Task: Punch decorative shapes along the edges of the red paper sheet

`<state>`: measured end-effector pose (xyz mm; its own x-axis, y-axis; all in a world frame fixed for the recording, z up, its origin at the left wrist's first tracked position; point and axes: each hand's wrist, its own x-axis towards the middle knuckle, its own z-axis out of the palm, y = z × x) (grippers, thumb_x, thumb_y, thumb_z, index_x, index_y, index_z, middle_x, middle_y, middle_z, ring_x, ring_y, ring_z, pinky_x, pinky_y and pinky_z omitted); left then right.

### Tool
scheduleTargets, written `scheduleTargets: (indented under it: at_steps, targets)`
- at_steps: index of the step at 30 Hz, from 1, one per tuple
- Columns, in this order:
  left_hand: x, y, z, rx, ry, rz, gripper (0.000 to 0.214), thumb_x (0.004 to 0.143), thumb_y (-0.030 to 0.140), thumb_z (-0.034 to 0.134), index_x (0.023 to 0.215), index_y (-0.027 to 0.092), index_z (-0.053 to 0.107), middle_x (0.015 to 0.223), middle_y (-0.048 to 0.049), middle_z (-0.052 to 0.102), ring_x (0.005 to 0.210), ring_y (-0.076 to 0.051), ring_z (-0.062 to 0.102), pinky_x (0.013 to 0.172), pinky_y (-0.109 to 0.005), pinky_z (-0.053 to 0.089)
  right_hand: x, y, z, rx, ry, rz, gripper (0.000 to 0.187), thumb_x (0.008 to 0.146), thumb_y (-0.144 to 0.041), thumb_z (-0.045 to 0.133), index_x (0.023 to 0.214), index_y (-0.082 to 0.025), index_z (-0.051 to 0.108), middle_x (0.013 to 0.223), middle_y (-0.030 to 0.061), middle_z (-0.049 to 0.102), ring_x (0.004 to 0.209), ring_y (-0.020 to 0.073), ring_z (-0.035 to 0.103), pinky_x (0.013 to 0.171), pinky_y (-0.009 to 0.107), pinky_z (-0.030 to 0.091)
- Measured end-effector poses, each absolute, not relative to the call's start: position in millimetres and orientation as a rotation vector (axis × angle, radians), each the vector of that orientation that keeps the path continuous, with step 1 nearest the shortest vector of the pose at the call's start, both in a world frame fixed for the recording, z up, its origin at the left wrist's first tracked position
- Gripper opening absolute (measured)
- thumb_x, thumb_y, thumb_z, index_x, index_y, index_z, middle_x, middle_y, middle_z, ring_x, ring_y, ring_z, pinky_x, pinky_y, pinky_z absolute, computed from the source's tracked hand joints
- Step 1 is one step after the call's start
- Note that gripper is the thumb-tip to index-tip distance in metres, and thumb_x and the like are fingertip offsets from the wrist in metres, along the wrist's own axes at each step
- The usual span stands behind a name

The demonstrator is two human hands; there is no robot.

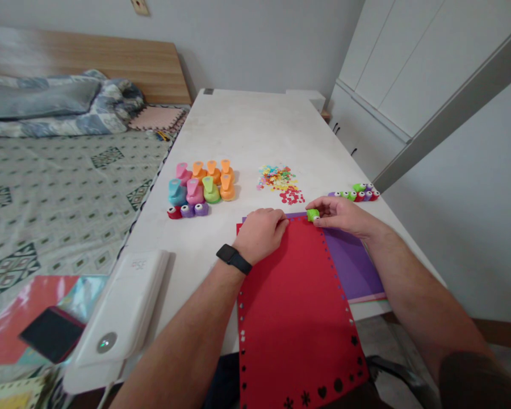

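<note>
A red sheet of paper [293, 295] lies in front of me, its lower end hanging over the table's near edge. Small punched shapes run along its sides and bottom. My left hand [262, 233], with a black watch [234, 258] on the wrist, is at the sheet's top left, its fingers curled down onto the paper near the top edge. My right hand [343, 216] grips a small green craft punch [312, 215] at the top right corner of the red sheet. Purple paper [355, 267] lies underneath, sticking out on the right.
Beyond the sheet is a pile of colourful paper confetti [276, 177]. Larger craft punches [212, 190] stand in rows on the left; several small punches [357, 195] stand at the right edge. A white device [128, 307] lies near left, beside a bed [80, 187].
</note>
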<state>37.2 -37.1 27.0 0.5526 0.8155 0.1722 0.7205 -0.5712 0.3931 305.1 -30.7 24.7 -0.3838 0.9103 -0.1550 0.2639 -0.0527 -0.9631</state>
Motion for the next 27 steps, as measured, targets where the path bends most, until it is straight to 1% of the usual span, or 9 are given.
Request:
scheduleTargets:
  at_steps: [6,10,17,22,27]
  targets:
    - [37.3,-37.0,26.1,2.511,1.268,0.494,0.027,0.103,0.031,0.047,0.096,0.018,0.070,0.095,-0.0095,0.073,0.090,-0.022,0.067,0.084,-0.035,0.049,305.8,-31.2,25.0,-1.239,-1.707,1.465,0.045,0.078,-0.033,0.084,0.119,-0.021,0.069,0.101,0.0041,0.073,0.090,0.0182,0.067,0.085,0.034,0.053]
    - [37.5,-37.2,26.6,2.516,1.273,0.501,0.026,0.103,0.030,0.048,0.095,0.018,0.070,0.093,-0.0093,0.073,0.089,-0.022,0.067,0.082,-0.034,0.049,305.1,-31.9,24.8,-1.236,-1.730,1.440,0.041,0.083,-0.038,0.082,0.118,-0.021,0.068,0.106,0.0049,0.072,0.094,0.0178,0.067,0.089,0.034,0.053]
    - [37.5,-38.1,28.6,2.509,1.270,0.501,0.026,0.103,0.030,0.048,0.095,0.018,0.070,0.094,-0.0093,0.073,0.089,-0.022,0.067,0.083,-0.035,0.049,304.7,-31.6,24.4,-1.245,-1.743,1.424,0.040,0.085,-0.040,0.080,0.119,-0.022,0.068,0.104,0.0050,0.073,0.093,0.0184,0.067,0.088,0.036,0.054]
    - [37.2,-37.7,29.1,2.501,1.274,0.491,0.025,0.103,0.030,0.049,0.095,0.018,0.069,0.094,-0.0094,0.073,0.090,-0.022,0.067,0.083,-0.034,0.049,305.1,-31.7,24.7,-1.258,-1.749,1.418,0.040,0.085,-0.041,0.080,0.119,-0.023,0.068,0.105,0.0054,0.073,0.094,0.0191,0.067,0.089,0.036,0.054]
    - [36.9,-37.2,28.5,2.512,1.270,0.490,0.025,0.103,0.030,0.048,0.095,0.018,0.069,0.094,-0.0093,0.073,0.089,-0.022,0.067,0.082,-0.034,0.049,306.0,-31.5,22.7,-1.280,-1.731,1.417,0.044,0.082,-0.039,0.082,0.121,-0.023,0.068,0.105,0.0052,0.073,0.092,0.0188,0.067,0.087,0.036,0.054]
